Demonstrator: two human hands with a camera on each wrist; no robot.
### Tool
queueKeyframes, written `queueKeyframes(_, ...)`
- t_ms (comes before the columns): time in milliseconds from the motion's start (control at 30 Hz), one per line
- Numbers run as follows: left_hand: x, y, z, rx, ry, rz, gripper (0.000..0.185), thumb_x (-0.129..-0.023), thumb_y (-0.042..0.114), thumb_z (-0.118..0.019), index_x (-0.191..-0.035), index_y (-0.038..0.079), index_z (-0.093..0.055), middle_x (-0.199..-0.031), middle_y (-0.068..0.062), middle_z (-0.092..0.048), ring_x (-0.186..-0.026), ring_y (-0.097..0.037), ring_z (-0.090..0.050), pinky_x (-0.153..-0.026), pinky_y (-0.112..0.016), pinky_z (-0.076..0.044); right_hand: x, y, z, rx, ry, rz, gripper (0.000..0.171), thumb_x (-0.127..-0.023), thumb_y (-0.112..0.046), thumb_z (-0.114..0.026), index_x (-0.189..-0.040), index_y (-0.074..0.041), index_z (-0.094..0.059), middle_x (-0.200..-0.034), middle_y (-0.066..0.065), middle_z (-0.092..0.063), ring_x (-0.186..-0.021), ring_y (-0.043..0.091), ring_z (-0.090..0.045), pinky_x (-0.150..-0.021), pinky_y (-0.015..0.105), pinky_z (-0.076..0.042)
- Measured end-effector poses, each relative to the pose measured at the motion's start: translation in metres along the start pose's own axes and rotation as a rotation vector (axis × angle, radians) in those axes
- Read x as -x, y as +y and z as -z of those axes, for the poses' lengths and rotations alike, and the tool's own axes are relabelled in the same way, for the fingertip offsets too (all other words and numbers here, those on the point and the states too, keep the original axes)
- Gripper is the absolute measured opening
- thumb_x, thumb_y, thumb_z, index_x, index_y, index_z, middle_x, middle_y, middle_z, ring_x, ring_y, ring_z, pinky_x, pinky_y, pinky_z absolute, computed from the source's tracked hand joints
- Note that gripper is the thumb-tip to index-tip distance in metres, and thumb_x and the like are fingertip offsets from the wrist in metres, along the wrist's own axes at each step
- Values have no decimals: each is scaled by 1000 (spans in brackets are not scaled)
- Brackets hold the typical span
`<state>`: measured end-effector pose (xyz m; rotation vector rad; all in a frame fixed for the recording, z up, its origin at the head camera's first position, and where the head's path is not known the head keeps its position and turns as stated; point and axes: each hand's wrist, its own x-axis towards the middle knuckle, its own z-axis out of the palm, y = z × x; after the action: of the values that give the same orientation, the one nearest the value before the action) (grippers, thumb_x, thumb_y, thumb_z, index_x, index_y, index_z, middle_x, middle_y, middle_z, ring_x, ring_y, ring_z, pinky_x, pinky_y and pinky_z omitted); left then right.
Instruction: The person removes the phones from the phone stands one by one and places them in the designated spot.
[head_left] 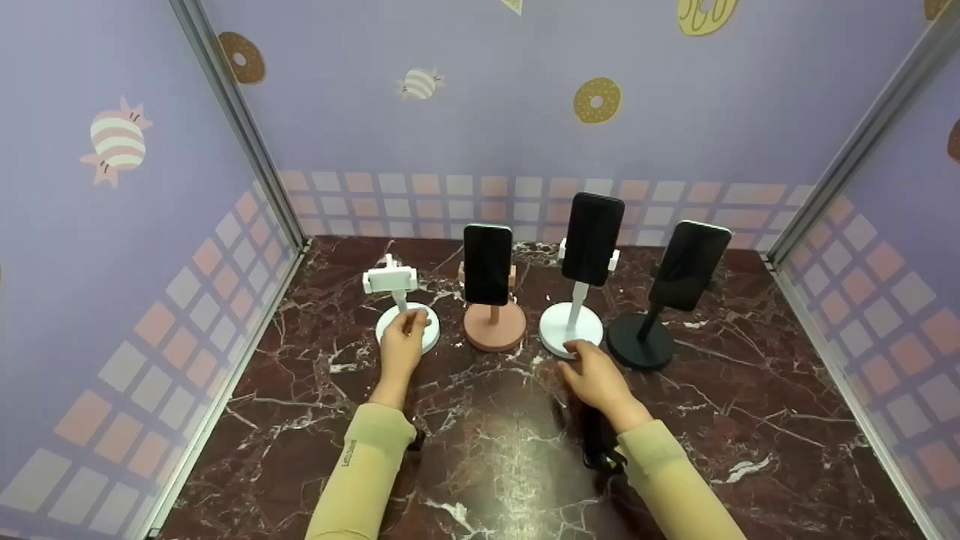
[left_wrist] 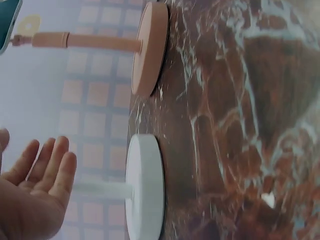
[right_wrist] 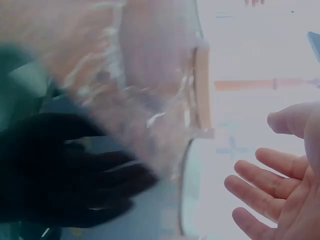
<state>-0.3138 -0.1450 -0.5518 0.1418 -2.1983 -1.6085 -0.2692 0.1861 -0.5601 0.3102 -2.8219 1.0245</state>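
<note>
Filling the lower two thirds of the head view, a dark red marble worktop [head_left: 480, 450] is seen, walled in by lilac panels [head_left: 465, 105] printed with doughnuts and sweets. Four phone stands are lined up across the middle of the frame. At right of centre, a black stand [head_left: 640, 341] is tilted and is loaded with a dark phone [head_left: 690, 265]. Just left of it, a white stand [head_left: 571, 328] is topped by a second dark phone [head_left: 592, 238], held upright. At centre, a pink stand [head_left: 494, 326] carries a third phone [head_left: 487, 264]. At left of centre, a smaller white stand [head_left: 407, 328] is shown with its clamp [head_left: 390, 280] bare.

The left hand [head_left: 401, 346] is laid at the near edge of the smaller white stand's base; in the left wrist view its fingers [left_wrist: 52, 170] are seen straight and spread, gripping nothing. The right hand [head_left: 596, 375] is placed at the near rim of the taller white stand's base, and its fingers [right_wrist: 255, 192] are likewise shown loose and apart, with nothing held. Both forearms are covered by pale yellow sleeves [head_left: 360, 472].
</note>
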Motion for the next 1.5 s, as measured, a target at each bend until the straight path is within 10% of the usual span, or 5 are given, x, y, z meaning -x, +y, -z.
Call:
queueKeyframes(300,-5,33,-12,198,-122,-96,39,-104,11,-60,-138,-8,-59,-135,-25,-66,-129,-39,-62,-112,-39,-50,-24,-41,12,-197,73,61,35,-98,-13,-70,-129,2,-66,-126,22,-71,-114,40,-68,-99,58,-54)
queueKeyframes(600,-14,57,-25,341,-168,-153,44,-103,3,-60,-143,-13,-51,-140,-30,-60,-132,-43,-58,-111,-31,-50,-49,-83,26,-327,171,123,41,-100,-15,-67,-137,2,-61,-129,20,-70,-114,36,-69,-93,53,-58)
queueKeyframes(967,-20,70,-34,355,-174,-167,39,-103,2,-59,-138,-12,-56,-134,-29,-65,-128,-38,-63,-107,-22,-51,-68,-103,31,-417,200,116,45,-99,-12,-69,-139,5,-58,-132,23,-68,-120,38,-68,-100,47,-57)
queueKeyframes(1267,-24,76,-35,361,-185,-161,34,-100,1,-63,-132,-11,-62,-132,-29,-66,-113,-8,-68,-96,-16,-53,-80,-111,31,-436,194,96,43,-99,-11,-69,-139,2,-60,-133,21,-68,-121,35,-68,-104,47,-54)
queueKeyframes(1500,-26,77,-35,329,-197,-177,34,-98,1,-66,-130,-11,-64,-130,-29,-67,-116,-19,-68,-96,-16,-53,-85,-116,28,-465,198,113,37,-95,-7,-72,-130,5,-66,-120,23,-73,-109,35,-71,-97,44,-58)
